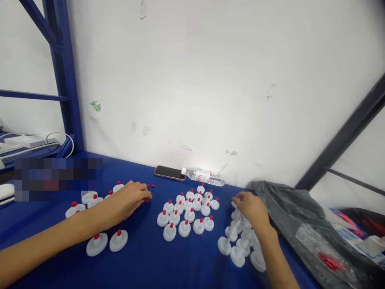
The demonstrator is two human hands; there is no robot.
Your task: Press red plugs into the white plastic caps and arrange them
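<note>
My left hand (128,200) lies on the blue table (144,257), fingers curled over small loose red tips (151,186); what it pinches is hidden. My right hand (251,206) rests on a pile of white caps without red tips (240,241), its fingertips closed on one white cap (234,204). Between the hands stands a cluster of white caps fitted with red tips (188,212). More red-tipped white caps (106,241) lie by my left forearm and further left.
A phone (169,172) and a lying plastic water bottle (204,176) sit against the white wall. A grey plastic bag (297,216) with red pieces inside fills the right side. Blue shelf uprights (64,76) and cables stand at the left.
</note>
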